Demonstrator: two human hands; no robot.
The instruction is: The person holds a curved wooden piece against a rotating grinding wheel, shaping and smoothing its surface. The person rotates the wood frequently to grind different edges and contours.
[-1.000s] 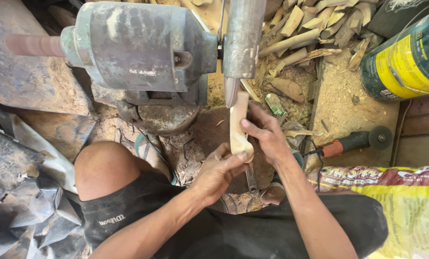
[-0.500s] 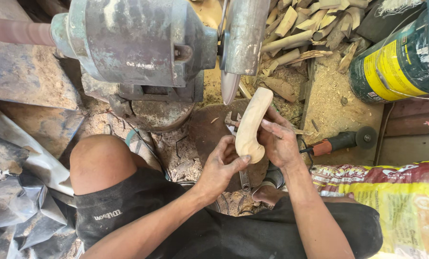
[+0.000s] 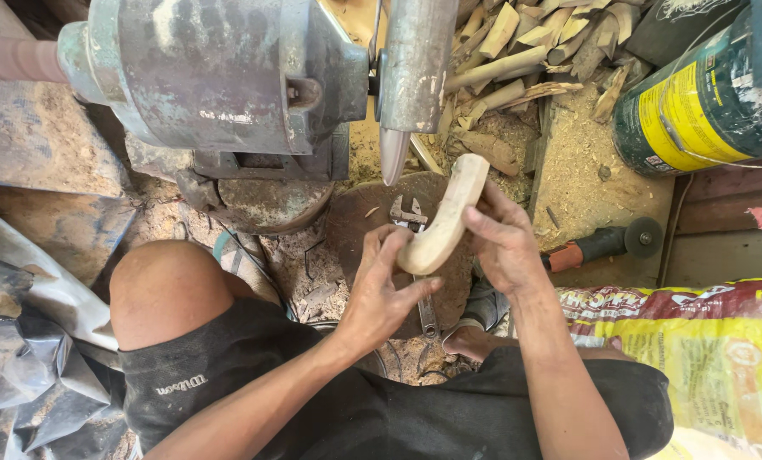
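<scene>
Sawdust and wood chips cover the dirt floor [image 3: 585,183] of a rough workshop, seen from above over a seated person's lap. At the top stands a heavy grey-green metal motor housing [image 3: 219,77], and every place below is told from it. Just to its right hangs a worn grey metal guard with a pointed tip [image 3: 411,81].

Below that tip the person holds a pale, curved piece of carved wood [image 3: 445,217] with both hands. The left hand [image 3: 381,290] is cupped under the rounded lower end, fingers curled loosely and the thumb lying against the wood. The right hand [image 3: 504,243] grips the piece from the right side, thumb on its face and fingers wrapped behind. The upper end of the wood points up toward the guard's tip and sits just beside it, not touching.

Under the hands lies a steel adjustable wrench [image 3: 415,247] on a round dark wooden block [image 3: 360,217]. Right of the hands, an angle grinder with an orange-and-black body [image 3: 607,243] rests on the floor. Farther right of the housing lies a dark green drum with a yellow label [image 3: 704,94], and beside the guard, a pile of pale wood offcuts [image 3: 526,43]. A yellow and red printed sack [image 3: 704,349] sits at the lower right. The person's bare knee [image 3: 168,285] and black shorts [image 3: 330,409] fill the bottom.
</scene>
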